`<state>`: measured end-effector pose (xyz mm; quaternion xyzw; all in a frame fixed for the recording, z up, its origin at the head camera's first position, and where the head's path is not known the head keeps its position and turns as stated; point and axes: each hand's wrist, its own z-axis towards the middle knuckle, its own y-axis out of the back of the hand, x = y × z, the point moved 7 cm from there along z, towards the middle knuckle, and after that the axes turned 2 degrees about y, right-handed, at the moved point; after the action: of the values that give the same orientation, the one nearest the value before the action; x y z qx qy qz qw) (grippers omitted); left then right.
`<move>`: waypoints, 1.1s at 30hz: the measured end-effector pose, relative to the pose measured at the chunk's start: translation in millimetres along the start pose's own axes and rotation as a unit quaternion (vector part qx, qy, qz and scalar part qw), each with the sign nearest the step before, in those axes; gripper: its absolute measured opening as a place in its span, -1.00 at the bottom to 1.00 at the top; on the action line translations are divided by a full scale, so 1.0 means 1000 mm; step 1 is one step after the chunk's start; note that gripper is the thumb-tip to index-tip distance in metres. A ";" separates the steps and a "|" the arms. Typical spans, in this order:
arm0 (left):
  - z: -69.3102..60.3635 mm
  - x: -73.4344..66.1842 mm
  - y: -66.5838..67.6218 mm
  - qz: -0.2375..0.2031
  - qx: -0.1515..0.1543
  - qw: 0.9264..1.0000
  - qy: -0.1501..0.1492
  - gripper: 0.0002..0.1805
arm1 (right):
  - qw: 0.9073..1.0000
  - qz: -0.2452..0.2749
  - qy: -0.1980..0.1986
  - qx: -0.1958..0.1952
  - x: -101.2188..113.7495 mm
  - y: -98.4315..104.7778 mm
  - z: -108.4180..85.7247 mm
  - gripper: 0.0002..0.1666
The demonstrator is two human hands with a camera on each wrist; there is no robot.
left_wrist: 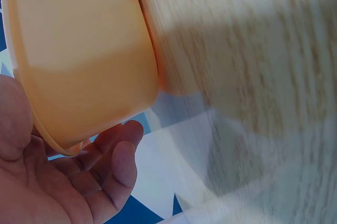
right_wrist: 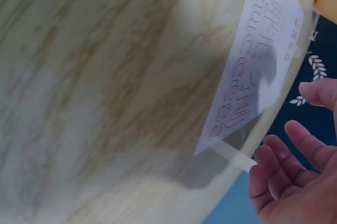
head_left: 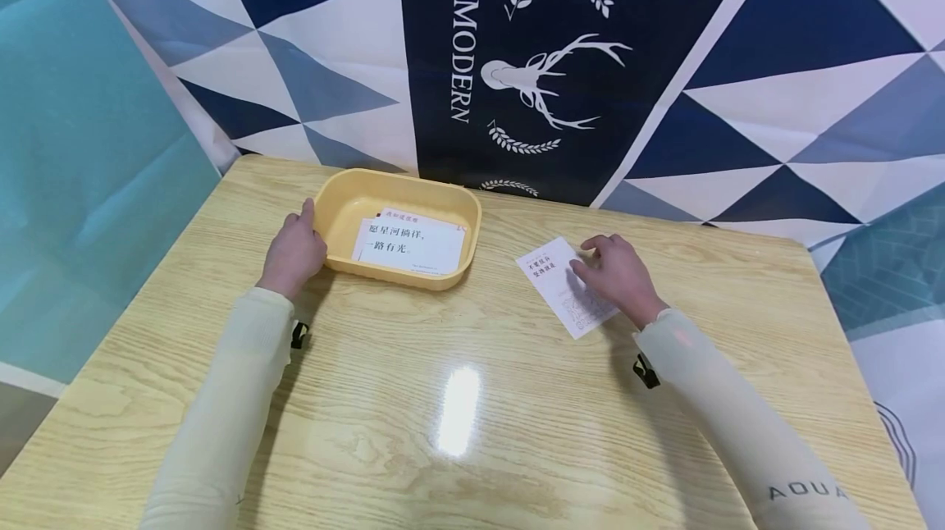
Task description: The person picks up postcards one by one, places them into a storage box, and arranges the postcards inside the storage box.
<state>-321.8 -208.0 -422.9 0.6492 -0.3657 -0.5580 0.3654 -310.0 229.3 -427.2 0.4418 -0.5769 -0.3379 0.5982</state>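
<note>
A yellow plastic basket (head_left: 399,274) stands near the back of the table, to the left of the middle. Several printed cards (head_left: 413,244) lie inside it, overlapping. My left hand (head_left: 295,247) holds the basket's left end, thumb by the rim and fingers along the outer wall (left_wrist: 89,50). On the table to the basket's right lies a single white card (head_left: 554,280), printed with red-brown characters and a faint drawing. Over this card's right side hovers my right hand (head_left: 620,271), fingers loosely bent and apart, with nothing between them. In the right wrist view, the card (right_wrist: 247,61) lies beyond the fingertips.
The wood-grain table (head_left: 369,399) reflects a bright patch of light. Behind it hangs a cloth (head_left: 531,70) with triangles, a deer head and the word MODERN. A teal cloth (head_left: 89,144) borders the left side.
</note>
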 end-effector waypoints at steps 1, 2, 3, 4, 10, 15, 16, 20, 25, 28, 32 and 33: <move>0.000 0.000 0.000 0.000 0.001 1.000 0.001 -0.34 | 1.000 -0.002 -0.006 0.002 -0.002 -0.001 0.000 -0.43; 0.000 0.000 0.000 -0.001 0.001 1.000 0.002 -0.34 | 1.000 -0.004 -0.011 0.006 -0.003 -0.001 0.000 -0.42; -0.001 -0.001 0.000 0.000 0.001 1.000 0.002 -0.34 | 1.000 -0.007 -0.016 0.010 -0.005 -0.002 0.000 -0.42; -0.001 -0.001 0.000 0.000 0.001 1.000 0.003 -0.34 | 1.000 -0.011 -0.019 0.014 -0.006 -0.003 0.000 -0.41; -0.001 -0.001 0.001 -0.005 0.002 1.000 0.008 -0.35 | 0.998 -0.036 -0.026 0.036 -0.007 -0.007 -0.001 -0.27; 0.000 0.000 0.000 -0.003 0.007 1.000 0.012 -0.35 | 0.996 -0.056 -0.040 0.050 -0.008 -0.011 -0.002 -0.14; 0.000 0.000 0.000 -0.003 0.006 1.000 0.012 -0.35 | 0.996 -0.058 -0.043 0.052 -0.008 -0.011 -0.001 -0.13; 0.001 0.001 0.000 -0.006 0.006 1.000 0.012 -0.35 | 0.995 -0.058 -0.056 0.060 -0.010 -0.013 -0.001 -0.06; 0.000 0.001 0.000 -0.005 0.007 1.000 0.012 -0.34 | 0.994 -0.053 -0.066 0.067 -0.008 -0.013 -0.001 -0.05; 0.000 0.000 0.000 -0.006 0.008 1.000 0.012 -0.34 | 0.994 -0.053 -0.074 0.067 -0.005 -0.012 -0.001 -0.05; 0.000 0.000 0.000 -0.003 0.009 1.000 0.011 -0.34 | 0.992 -0.054 -0.089 0.071 -0.003 -0.012 0.000 -0.12; 0.000 0.000 0.000 -0.003 0.008 1.000 0.011 -0.34 | 0.991 -0.054 -0.093 0.074 -0.002 -0.012 0.001 -0.16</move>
<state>-321.7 -208.1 -422.8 0.6594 -0.3644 -0.5485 0.3627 -309.5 226.5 -438.7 0.4819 -0.6285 -0.3658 0.4889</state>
